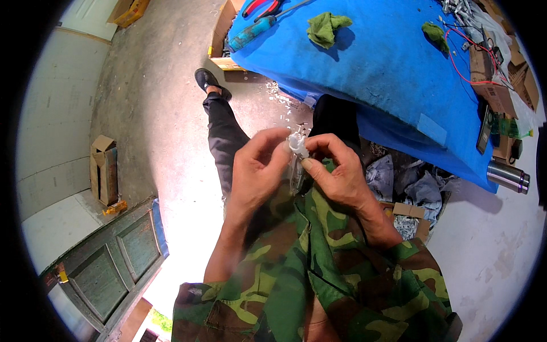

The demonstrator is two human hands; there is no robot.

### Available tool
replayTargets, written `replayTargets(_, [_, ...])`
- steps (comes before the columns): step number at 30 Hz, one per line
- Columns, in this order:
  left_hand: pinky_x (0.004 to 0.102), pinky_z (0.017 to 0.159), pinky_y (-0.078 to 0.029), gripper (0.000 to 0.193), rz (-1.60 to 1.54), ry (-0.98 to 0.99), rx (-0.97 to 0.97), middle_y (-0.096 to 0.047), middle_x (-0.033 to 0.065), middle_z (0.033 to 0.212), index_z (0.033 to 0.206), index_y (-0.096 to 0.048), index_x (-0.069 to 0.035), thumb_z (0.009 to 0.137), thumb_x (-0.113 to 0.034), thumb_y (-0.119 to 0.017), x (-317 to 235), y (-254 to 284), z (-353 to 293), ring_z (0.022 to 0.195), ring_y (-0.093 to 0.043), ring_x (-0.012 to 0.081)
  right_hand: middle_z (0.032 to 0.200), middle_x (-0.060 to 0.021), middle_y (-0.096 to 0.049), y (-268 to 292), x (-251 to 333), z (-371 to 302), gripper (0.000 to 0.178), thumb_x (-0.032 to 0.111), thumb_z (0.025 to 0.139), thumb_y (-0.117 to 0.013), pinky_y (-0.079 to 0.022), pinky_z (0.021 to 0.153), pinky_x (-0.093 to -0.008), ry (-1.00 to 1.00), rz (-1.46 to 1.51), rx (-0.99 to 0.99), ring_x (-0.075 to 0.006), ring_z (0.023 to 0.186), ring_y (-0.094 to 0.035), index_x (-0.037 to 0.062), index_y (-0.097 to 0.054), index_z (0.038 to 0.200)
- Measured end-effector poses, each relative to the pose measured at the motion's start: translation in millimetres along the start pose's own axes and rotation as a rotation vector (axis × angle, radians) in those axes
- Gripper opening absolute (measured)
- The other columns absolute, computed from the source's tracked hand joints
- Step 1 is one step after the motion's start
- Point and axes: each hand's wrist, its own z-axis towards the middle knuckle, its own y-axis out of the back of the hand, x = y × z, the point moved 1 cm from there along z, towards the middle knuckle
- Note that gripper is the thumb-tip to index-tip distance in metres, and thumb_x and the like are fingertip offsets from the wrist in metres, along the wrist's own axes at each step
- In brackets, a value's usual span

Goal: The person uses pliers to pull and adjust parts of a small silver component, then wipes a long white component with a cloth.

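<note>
Both my hands meet in front of my lap, over a small white piece [297, 145] that looks like crumpled plastic. My left hand [257, 165] pinches its left side between thumb and fingers. From the other side, my right hand [340, 171] grips its right edge, thumb toward me. Below the white piece hangs something narrow, clear and shiny [296, 178]; I cannot tell whether the two are joined. The exact kind of the white piece cannot be made out.
A blue-covered table [376, 74] carries a blue-handled screwdriver [253, 33], red-handled pliers [262, 7], a green cloth [327, 28] and red wires [456, 57]. A metal flask [508, 176] lies at right. White scraps [279, 100] litter the floor beside a cardboard box [227, 34].
</note>
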Motion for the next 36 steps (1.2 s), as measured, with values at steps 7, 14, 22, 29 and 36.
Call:
replayTargets(7, [0.0229, 0.077, -0.053, 0.022, 0.139, -0.081, 0.037, -0.077, 0.0025, 0.104, 0.121, -0.076, 0.000, 0.101, -0.009, -0.073, -4, -4, 0, 0.090, -0.068, 0.0067, 0.119, -0.0078, -0.068, 5, -19, -2, 0.029, 0.000, 0.100, -0.065, -0.054, 0.093, -0.0309, -0.071, 0.248, 0.048, -0.0139, 0.108, -0.067, -0.0001, -0.058, 0.129])
replayTargets(14, [0.0225, 0.077, -0.053, 0.019, -0.061, -0.053, 0.055, -0.077, 0.0020, 0.105, 0.115, -0.076, 0.000, 0.096, -0.003, -0.078, -4, -6, 1, 0.091, -0.067, 0.0062, 0.122, -0.0081, -0.066, 6, -25, 0, 0.031, 0.003, 0.104, -0.062, -0.052, 0.098, -0.0304, -0.129, 0.494, 0.059, -0.0124, 0.112, -0.064, -0.0001, -0.056, 0.134])
replayTargets(22, [0.0253, 0.085, -0.059, 0.020, 0.151, -0.218, 0.066, -0.074, 0.0088, 0.115, 0.114, -0.074, 0.002, 0.094, 0.002, -0.079, -1, -5, 0, 0.097, -0.071, 0.0125, 0.121, -0.0070, -0.065, -6, -28, 1, 0.032, 0.002, 0.104, -0.062, -0.050, 0.102, -0.0306, -0.078, 0.522, 0.013, -0.0121, 0.115, -0.062, -0.0011, -0.058, 0.135])
replayTargets(29, [0.0357, 0.078, -0.060, 0.025, 0.457, -0.467, -0.015, -0.075, 0.0134, 0.105, 0.107, -0.075, -0.002, 0.084, -0.002, -0.086, -7, -16, -5, 0.092, -0.075, 0.0279, 0.116, -0.0043, -0.064, -7, -15, -7, 0.030, 0.008, 0.101, -0.062, -0.050, 0.095, -0.0273, -0.190, 0.570, -0.020, -0.0101, 0.106, -0.061, -0.0019, -0.059, 0.130])
replayTargets(36, [0.0381, 0.077, -0.060, 0.022, 0.534, -0.524, -0.035, -0.075, 0.0130, 0.104, 0.102, -0.073, -0.002, 0.084, -0.003, -0.086, -7, -23, -12, 0.092, -0.075, 0.0310, 0.113, -0.0055, -0.070, -16, -17, -11, 0.032, 0.024, 0.111, -0.058, -0.051, 0.092, -0.0259, -0.173, 0.533, -0.158, -0.0103, 0.103, -0.064, -0.0029, -0.065, 0.127])
